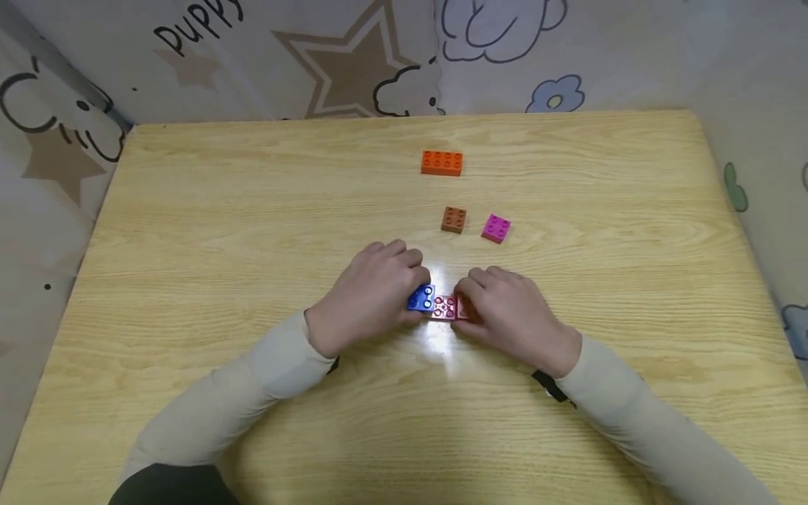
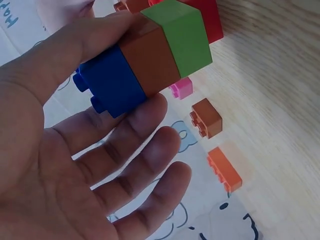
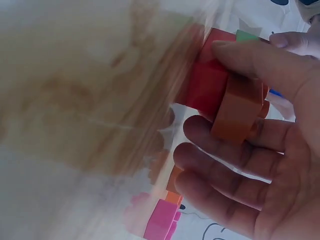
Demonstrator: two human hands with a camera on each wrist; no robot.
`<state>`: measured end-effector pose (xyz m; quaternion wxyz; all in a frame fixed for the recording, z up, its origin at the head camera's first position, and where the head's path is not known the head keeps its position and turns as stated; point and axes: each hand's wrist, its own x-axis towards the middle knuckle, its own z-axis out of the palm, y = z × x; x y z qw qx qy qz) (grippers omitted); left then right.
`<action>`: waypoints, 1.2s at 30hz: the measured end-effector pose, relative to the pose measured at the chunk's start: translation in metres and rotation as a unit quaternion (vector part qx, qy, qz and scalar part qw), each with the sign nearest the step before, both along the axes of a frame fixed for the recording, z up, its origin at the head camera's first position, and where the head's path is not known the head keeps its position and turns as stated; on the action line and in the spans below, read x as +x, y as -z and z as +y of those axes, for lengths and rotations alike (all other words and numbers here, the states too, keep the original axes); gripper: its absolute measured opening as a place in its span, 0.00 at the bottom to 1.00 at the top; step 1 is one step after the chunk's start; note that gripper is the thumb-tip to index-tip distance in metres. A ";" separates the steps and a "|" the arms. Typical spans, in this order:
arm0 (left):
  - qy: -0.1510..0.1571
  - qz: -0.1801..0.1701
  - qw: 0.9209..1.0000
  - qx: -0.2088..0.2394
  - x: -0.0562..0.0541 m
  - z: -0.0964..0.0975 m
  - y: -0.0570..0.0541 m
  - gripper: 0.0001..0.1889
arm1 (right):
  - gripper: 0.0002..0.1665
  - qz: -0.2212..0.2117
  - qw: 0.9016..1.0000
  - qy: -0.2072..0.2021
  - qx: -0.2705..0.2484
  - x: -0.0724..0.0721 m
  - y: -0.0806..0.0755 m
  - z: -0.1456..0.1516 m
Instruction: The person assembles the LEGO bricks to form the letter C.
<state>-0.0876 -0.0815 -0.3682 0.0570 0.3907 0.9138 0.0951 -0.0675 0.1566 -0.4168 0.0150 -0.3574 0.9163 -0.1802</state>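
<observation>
My left hand (image 1: 372, 294) pinches a short stack between thumb and fingers: a blue brick (image 2: 112, 82) on a brown brick (image 2: 150, 57) on a green brick (image 2: 182, 37). Close on its right, my right hand (image 1: 511, 312) grips a brown brick (image 3: 239, 107) joined to a red brick (image 3: 207, 85). In the head view the blue brick's studs face up, and a glare-lit red brick with studs (image 1: 444, 307) shows between the two hands. The fingers cover part of both brick groups.
Beyond the hands, a brown brick (image 1: 454, 219) and a pink brick (image 1: 496, 229) lie loose on the wooden table (image 1: 252, 189). Farther back lies a longer orange brick (image 1: 442, 163). Patterned walls (image 1: 252, 84) border the table's back and sides.
</observation>
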 end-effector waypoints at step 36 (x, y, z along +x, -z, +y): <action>-0.095 -0.127 0.987 0.020 -0.109 0.047 0.030 0.30 | 0.20 0.013 1.000 -0.015 0.007 -0.001 0.001 -0.002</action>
